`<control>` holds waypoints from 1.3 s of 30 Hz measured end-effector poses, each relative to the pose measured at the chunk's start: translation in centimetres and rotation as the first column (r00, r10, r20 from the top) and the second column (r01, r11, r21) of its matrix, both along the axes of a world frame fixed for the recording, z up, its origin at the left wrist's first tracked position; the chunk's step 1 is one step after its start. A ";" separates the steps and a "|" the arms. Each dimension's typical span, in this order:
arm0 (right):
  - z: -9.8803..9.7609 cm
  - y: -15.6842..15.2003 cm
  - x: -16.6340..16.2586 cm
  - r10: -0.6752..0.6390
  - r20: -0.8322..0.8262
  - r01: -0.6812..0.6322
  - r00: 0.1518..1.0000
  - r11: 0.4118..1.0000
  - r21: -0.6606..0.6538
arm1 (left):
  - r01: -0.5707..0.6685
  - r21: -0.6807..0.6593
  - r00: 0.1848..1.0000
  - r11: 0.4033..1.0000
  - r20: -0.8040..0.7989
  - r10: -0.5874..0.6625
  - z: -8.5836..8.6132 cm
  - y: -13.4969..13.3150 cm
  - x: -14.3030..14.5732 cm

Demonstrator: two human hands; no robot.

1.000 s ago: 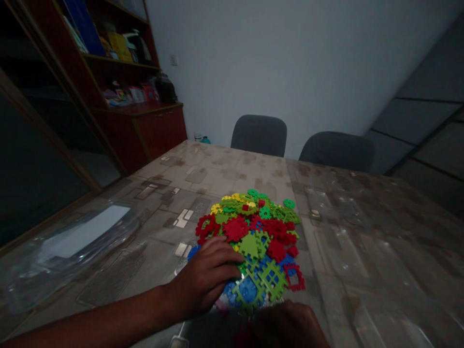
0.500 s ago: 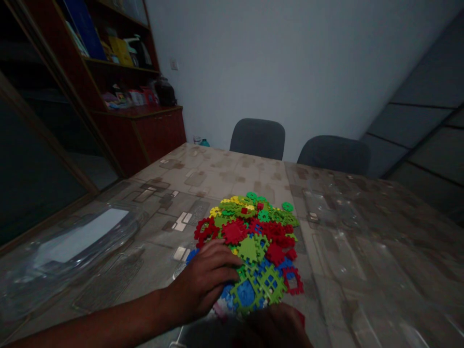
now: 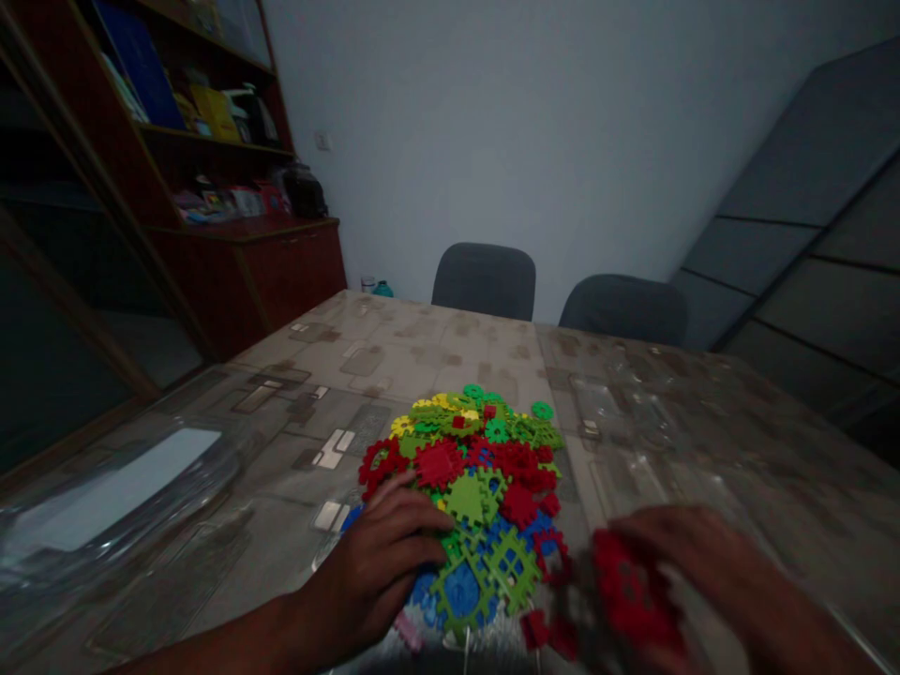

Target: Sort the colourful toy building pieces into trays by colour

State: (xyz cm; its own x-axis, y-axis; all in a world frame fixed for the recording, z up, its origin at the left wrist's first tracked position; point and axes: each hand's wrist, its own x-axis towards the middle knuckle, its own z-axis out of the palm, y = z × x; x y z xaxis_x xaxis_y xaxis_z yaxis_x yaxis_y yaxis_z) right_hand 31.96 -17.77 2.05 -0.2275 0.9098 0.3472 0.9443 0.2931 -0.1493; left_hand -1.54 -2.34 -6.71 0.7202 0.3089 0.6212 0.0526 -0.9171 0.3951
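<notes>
- Near-centre on the surface (image 3: 436, 356): pile of toy pieces (image 3: 485, 469), flat interlocking plastic shapes in red, green, yellow and blue. Its long axis runs near to far.
- Left hand (image 3: 380, 562): palm down on the near-left edge of the pile, fingers spread over blue and green pieces. Grip open, nothing pinched.
- Right hand (image 3: 703, 558): just right of the pile's near end, not touching it, blurred by motion. Fingers curl over a red piece (image 3: 633, 595), so the grip reads as closed on it. Smaller red bits show beneath; cannot tell whether they are held or lying loose.
- Key relation: the pile lies left and slightly far of the right hand. The left hand is the nearer one and touches the pile.
- Outward: clear plastic packaging (image 3: 105, 487) lies at the left of the surface, well apart from the pile. Two grey chairs (image 3: 484, 279) stand at the far edge. Dark red cabinet (image 3: 260, 262) with filled shelves stands far left.
</notes>
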 end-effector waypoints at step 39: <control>-2.1 9.5 8.8 -0.144 0.405 0.323 0.903 0.850 -0.416 | -0.045 0.000 0.998 0.999 0.042 0.045 0.1 0.2 0.0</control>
